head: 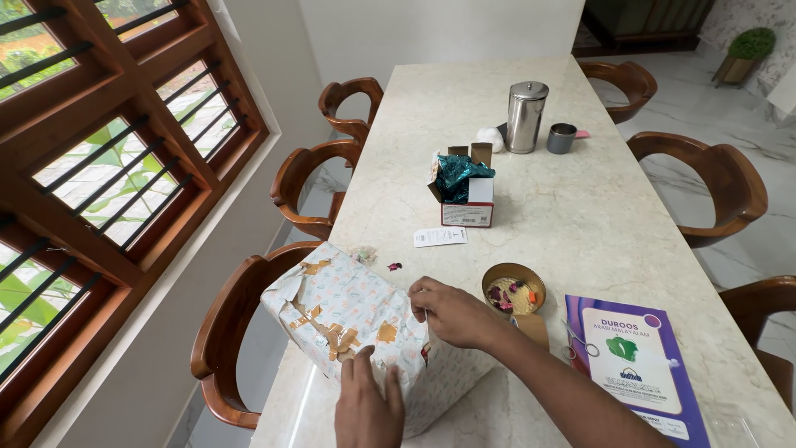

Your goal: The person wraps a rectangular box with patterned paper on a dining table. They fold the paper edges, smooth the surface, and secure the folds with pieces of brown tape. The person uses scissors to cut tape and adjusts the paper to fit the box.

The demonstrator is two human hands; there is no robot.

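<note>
Left hand [367, 405] lies palm-down, fingers spread and loose, flat on the near top face of a large box wrapped in pale patterned paper with brown tape patches [356, 319]; it grasps nothing. Right hand [450, 314] curls at the parcel's right upper edge, thumb and fingertips pinched on the wrapping there. The parcel sits at the near left edge of the long cream marble table [580, 216], directly under both hands, tilted a little. Just right of the right hand: a roll of brown tape [514, 289] with small scraps inside, then small scissors [580, 342] and a purple booklet [640, 365]. Farther off: an opened small carton with teal foil [463, 187], 1 white slip [440, 236], a steel canister [526, 116].
</note>
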